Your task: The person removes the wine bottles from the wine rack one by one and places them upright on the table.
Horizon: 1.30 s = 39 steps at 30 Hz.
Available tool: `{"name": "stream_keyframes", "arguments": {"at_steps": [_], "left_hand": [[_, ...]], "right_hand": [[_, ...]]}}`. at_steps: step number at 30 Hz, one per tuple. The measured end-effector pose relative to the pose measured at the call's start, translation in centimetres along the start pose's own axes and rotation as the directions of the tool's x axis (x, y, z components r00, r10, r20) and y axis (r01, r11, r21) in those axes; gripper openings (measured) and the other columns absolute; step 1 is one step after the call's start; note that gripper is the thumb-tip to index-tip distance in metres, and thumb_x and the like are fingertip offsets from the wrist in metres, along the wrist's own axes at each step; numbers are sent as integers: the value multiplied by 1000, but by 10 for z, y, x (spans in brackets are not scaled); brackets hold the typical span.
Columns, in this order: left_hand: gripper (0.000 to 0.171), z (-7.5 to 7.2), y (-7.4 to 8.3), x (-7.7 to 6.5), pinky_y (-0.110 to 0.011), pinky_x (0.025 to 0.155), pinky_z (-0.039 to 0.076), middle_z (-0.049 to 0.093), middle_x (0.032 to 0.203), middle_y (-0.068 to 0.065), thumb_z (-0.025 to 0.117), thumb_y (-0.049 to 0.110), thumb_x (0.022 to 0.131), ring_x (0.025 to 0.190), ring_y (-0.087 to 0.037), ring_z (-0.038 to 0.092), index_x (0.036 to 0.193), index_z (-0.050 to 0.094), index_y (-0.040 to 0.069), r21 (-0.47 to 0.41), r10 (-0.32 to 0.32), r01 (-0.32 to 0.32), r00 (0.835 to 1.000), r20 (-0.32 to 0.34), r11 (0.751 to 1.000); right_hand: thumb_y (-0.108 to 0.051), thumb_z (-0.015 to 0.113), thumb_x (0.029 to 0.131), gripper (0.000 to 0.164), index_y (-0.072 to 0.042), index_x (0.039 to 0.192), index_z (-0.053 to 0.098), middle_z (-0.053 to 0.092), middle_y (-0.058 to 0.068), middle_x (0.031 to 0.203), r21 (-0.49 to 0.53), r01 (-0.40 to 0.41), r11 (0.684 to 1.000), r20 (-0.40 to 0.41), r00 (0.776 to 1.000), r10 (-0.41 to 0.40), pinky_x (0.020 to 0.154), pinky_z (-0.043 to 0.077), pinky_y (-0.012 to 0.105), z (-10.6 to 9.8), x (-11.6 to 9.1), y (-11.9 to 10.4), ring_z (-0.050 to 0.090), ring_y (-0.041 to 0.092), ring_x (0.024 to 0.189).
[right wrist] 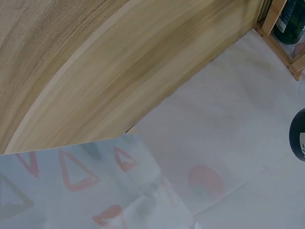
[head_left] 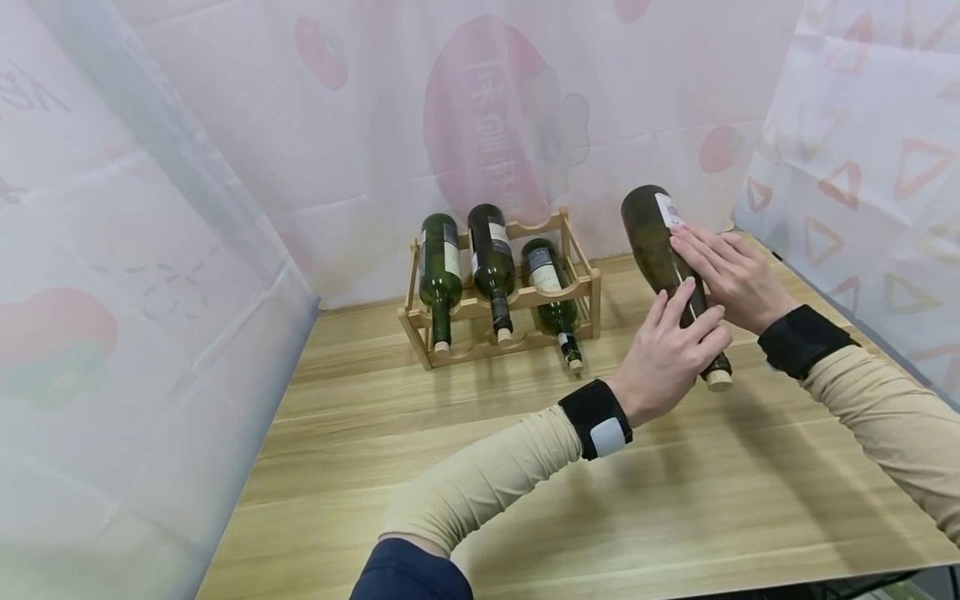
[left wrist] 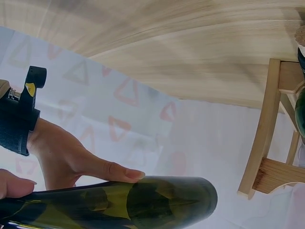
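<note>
A dark green wine bottle is held tilted above the right side of the table, its base up and away and its corked neck pointing down toward the front. My left hand grips it at the neck and shoulder. My right hand holds the body beside the white label, and its thumb lies along the glass in the left wrist view. Only the bottle's base end shows at the right wrist view's edge. The wooden wine rack stands left of the hands, apart from them.
Two corked bottles, one green and one darker, lie on the rack's upper tier. Another green bottle lies in the lower tier, its neck sticking out frontward. Printed curtains enclose the wooden table at back and sides.
</note>
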<state>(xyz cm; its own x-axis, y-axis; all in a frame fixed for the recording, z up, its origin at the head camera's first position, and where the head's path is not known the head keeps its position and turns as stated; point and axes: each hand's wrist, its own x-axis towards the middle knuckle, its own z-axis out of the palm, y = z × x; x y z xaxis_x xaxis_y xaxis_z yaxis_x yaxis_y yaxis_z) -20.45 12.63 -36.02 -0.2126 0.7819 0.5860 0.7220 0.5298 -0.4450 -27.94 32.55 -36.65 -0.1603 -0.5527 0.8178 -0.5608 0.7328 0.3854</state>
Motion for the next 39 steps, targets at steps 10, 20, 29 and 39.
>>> {"name": "stream_keyframes", "arguments": {"at_steps": [10, 20, 29, 39], "left_hand": [[23, 2, 3, 5, -46, 108, 42, 57, 133, 7, 44, 17, 98, 136, -33, 42, 110, 62, 25, 3, 10, -10, 1000, 6, 1000], [23, 4, 6, 7, -46, 107, 43, 57, 133, 7, 43, 18, 98, 136, -33, 43, 110, 61, 25, 16, 18, -18, 1000, 3, 1000], [28, 6, 7, 7, -46, 107, 43, 58, 132, 7, 39, 14, 98, 135, -34, 43, 110, 62, 25, 26, 38, -38, 999, -8, 999], [34, 7, 6, 8, -46, 106, 44, 59, 131, 8, 32, 12, 100, 134, -33, 45, 107, 62, 26, 48, 47, -45, 998, -41, 998]], "right_hand": [[-16, 38, 98, 41, 5, 128, 57, 60, 21, 129, -9, -2, 1000, -34, 999, 1, 85, 43, 48, -1, -3, 3, 59, 37, 116], [-16, 39, 97, 41, 5, 127, 57, 60, 21, 130, -8, -14, 1000, -36, 999, 14, 88, 42, 48, -3, -7, 4, 58, 37, 117], [-18, 38, 97, 42, 5, 128, 56, 59, 21, 131, -7, -26, 1000, -25, 999, 25, 87, 42, 50, -5, -11, 4, 57, 38, 117], [-18, 39, 95, 46, 2, 135, 51, 54, 20, 138, 2, -81, 997, 15, 997, 81, 91, 40, 51, -6, -14, 3, 52, 38, 123]]}}
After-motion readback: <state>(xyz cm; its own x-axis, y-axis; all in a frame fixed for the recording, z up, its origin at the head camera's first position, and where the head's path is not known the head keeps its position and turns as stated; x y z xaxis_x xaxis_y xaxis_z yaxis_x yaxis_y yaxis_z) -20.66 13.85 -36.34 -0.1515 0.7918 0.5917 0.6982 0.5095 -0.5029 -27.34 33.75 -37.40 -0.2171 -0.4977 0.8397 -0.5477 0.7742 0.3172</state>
